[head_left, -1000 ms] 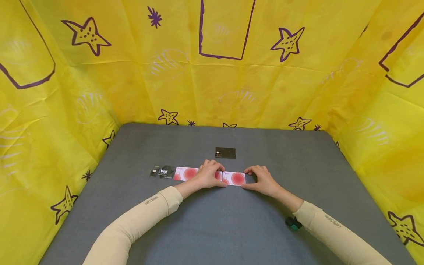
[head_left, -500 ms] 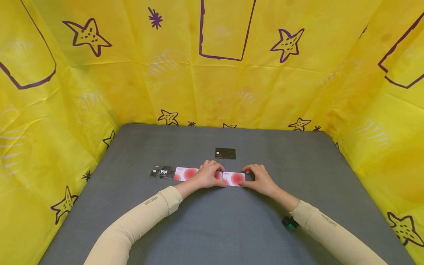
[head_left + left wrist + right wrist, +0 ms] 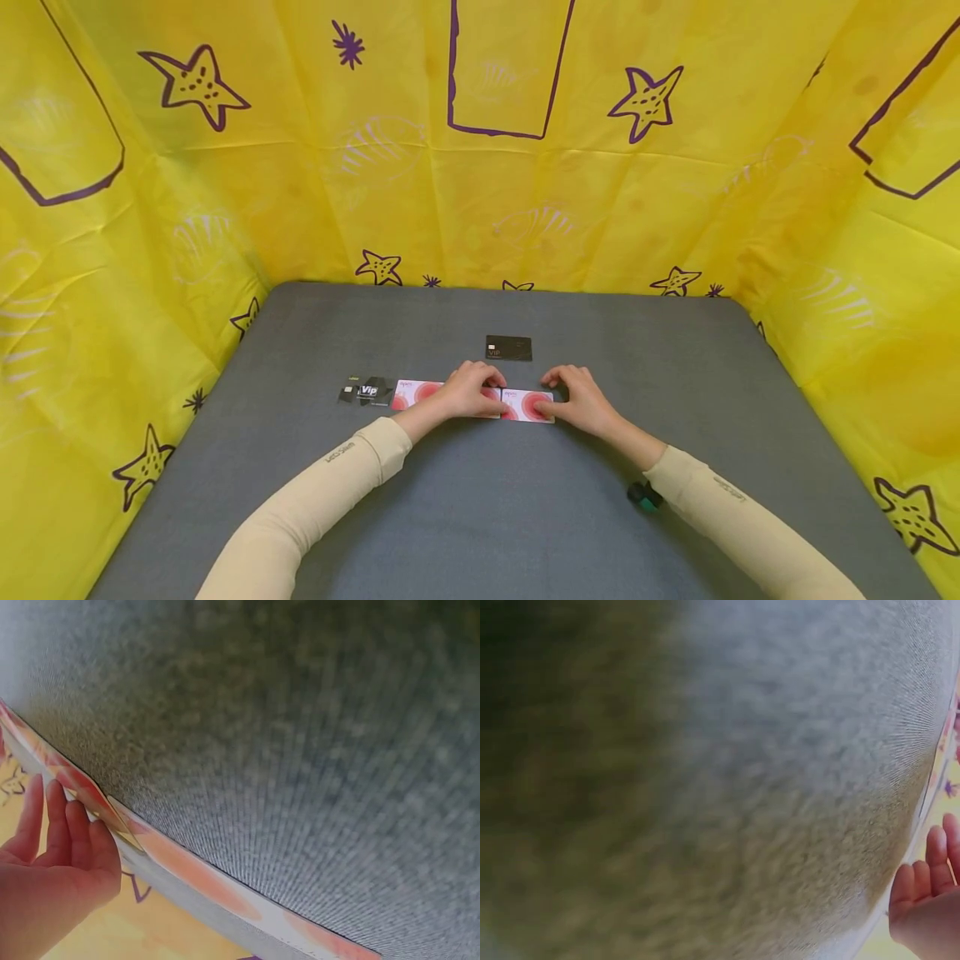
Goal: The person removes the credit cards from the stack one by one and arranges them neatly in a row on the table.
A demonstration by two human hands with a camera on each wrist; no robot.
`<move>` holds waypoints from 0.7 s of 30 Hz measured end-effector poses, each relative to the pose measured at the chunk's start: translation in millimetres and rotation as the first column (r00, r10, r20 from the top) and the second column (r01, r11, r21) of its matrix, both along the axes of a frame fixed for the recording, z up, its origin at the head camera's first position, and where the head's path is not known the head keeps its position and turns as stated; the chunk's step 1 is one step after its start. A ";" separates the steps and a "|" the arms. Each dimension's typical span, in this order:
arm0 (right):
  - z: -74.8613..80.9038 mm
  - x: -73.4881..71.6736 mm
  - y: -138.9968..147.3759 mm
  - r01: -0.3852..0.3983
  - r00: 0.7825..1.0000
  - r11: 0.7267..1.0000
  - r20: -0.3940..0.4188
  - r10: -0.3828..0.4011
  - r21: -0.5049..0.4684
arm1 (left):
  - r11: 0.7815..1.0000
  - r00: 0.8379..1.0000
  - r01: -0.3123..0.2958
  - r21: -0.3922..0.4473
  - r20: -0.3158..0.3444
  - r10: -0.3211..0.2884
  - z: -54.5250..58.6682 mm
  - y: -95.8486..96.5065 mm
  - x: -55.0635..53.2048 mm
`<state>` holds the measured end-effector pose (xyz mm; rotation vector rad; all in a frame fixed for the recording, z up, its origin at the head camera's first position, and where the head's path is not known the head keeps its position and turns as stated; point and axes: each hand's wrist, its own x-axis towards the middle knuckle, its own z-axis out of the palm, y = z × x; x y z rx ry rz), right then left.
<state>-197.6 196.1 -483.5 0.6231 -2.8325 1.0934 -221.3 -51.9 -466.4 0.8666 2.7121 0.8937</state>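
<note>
A row of cards lies on the grey table. In the head view, my left hand arches over the middle pink-and-white card, with index finger and thumb around its right end. My right hand has its thumb over the right pink-and-white card; its other fingers curve beyond the card's far right corner. The left wrist view has my left hand with loosely bent fingers beside the pink card edges, two of which meet there. My right hand shows relaxed fingers in the right wrist view.
Left in the row are another pink-and-white card and a dark "Vip" card. A black VIP card lies by itself behind the row. Yellow patterned cloth walls the grey table at back and sides.
My right hand has shifted left, its thumb sliding from the right card's edge inward over its face. My left hand has lifted slightly, its thumb drawing back from the near edge. The cards look unmoved.
</note>
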 end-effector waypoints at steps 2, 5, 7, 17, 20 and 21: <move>1.1 -1.2 -1.4 0.001 1.000 1.000 0.009 -0.001 -0.012 | 0.999 1.000 0.007 0.032 0.002 -0.007 0.1 -0.3 -2.6; 2.0 -3.4 -3.3 0.001 1.000 1.000 0.025 0.000 -0.023 | 0.998 1.000 0.004 0.066 0.020 -0.005 -0.2 -0.9 -6.0; 2.3 -5.1 -4.6 -0.001 1.000 1.000 0.032 0.002 -0.032 | 0.997 0.999 -0.005 0.080 0.036 0.002 -0.4 -1.2 -7.8; 1.5 -16.1 -11.6 0.025 0.999 0.999 0.030 -0.024 -0.036 | 0.992 0.994 -0.053 0.115 0.104 0.041 1.2 -1.7 -16.5; 1.1 -19.7 -12.9 0.045 0.998 0.998 0.045 -0.043 -0.042 | 0.990 0.992 -0.065 0.126 0.112 0.051 1.1 -1.8 -19.2; 1.0 -21.1 -13.3 0.051 0.998 0.998 0.051 -0.048 -0.044 | 0.989 0.992 -0.071 0.129 0.116 0.056 0.9 -1.7 -20.2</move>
